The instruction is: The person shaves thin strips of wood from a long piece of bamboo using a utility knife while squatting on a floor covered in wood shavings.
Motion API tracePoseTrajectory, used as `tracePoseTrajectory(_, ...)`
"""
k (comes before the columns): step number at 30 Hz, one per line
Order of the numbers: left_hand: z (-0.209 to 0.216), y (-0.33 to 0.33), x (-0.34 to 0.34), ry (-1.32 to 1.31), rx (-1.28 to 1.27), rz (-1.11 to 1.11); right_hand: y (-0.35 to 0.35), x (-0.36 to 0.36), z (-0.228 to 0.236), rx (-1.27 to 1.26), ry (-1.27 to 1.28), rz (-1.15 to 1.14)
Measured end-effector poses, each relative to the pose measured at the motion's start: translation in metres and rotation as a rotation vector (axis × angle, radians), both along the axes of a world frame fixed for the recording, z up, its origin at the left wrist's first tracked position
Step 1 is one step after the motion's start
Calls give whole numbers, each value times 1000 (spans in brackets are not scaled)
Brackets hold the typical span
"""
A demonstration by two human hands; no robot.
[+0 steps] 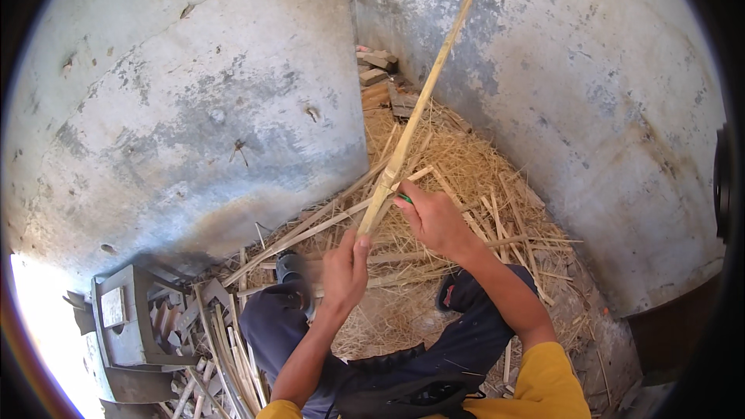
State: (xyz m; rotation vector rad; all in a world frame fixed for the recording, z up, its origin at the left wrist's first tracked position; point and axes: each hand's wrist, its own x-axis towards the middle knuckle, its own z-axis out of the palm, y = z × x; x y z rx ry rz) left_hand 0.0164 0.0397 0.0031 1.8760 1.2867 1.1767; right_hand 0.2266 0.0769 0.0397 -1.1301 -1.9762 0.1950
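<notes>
- The lower end of a long bamboo strip [411,120] is being pinched by the left hand [344,271], the grip clenched on it with the thumb pressed up against the strip's base.
- A green-handled tool [405,199] is being grasped by the right hand [434,221], the grip clenched around it; the tool is being held against the strip just above the left hand, and its working end cannot be made out.
- The strip is being held upright and tilted to the right, its free end rising high in front of the grey plastered wall [194,109]; near the hands it appears to be parting into two slivers.
- The strip is judged to be light, thin and springy, stiff along its length but liable to split; sharp edges are to be expected. It is best taken near the lower end, close to the tool.
- A heap of straw-like shavings [458,163] and loose cut strips [310,225] is lying on the floor around the person's dark trousers [434,357].
- A grey block frame [128,318] is standing at the lower left.
</notes>
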Motion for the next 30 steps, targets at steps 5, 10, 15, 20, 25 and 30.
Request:
tracePoseTrajectory(5, -15, 0, 2, 133, 68, 112, -2, -2, 4, -158, -23, -29)
tracePoseTrajectory(10, -20, 0, 5, 185, 96, 153, -2, -7, 5, -248, 62, -17)
tracePoseTrajectory(15, -26, -3, 16, 68, 103, 67, 3, -18, -8, -151, 209, 42)
tracePoseTrajectory(20, -15, -1, 12, 102, 48, 119, 7, -19, -6, -114, 24, -40)
tracePoseTrajectory(25, -19, 4, 8, 44, -17, 9, 6, -18, -10, -179, 139, -2)
tracePoseTrajectory(30, -17, 9, 1, -37, -127, -88, -2, -7, 4, -349, 302, 158)
